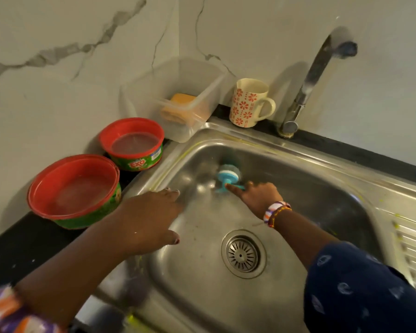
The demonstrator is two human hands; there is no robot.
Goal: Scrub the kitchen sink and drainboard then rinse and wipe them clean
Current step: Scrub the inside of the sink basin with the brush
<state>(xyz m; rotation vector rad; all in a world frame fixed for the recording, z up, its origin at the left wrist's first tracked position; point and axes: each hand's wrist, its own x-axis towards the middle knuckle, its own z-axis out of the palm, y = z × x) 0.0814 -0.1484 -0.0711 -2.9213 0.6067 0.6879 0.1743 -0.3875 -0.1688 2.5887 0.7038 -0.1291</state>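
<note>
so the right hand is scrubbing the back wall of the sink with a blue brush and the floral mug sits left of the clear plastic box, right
Not quite. The head view shows the floral mug to the right of the clear plastic box, between it and the tap. The rest holds: the right hand works the blue brush on the sink's back wall.

Black counter [22, 239] runs along marble wall, w/ steel sink [286, 150] set into it. On counter, left of sink: two red-rimmed green tubs, near one [73, 191] & far one [132, 143], side by side. Behind them a clear plastic box [175, 92]. Floral mug [249, 103] at back edge, just beside tap base [287, 128].
</note>
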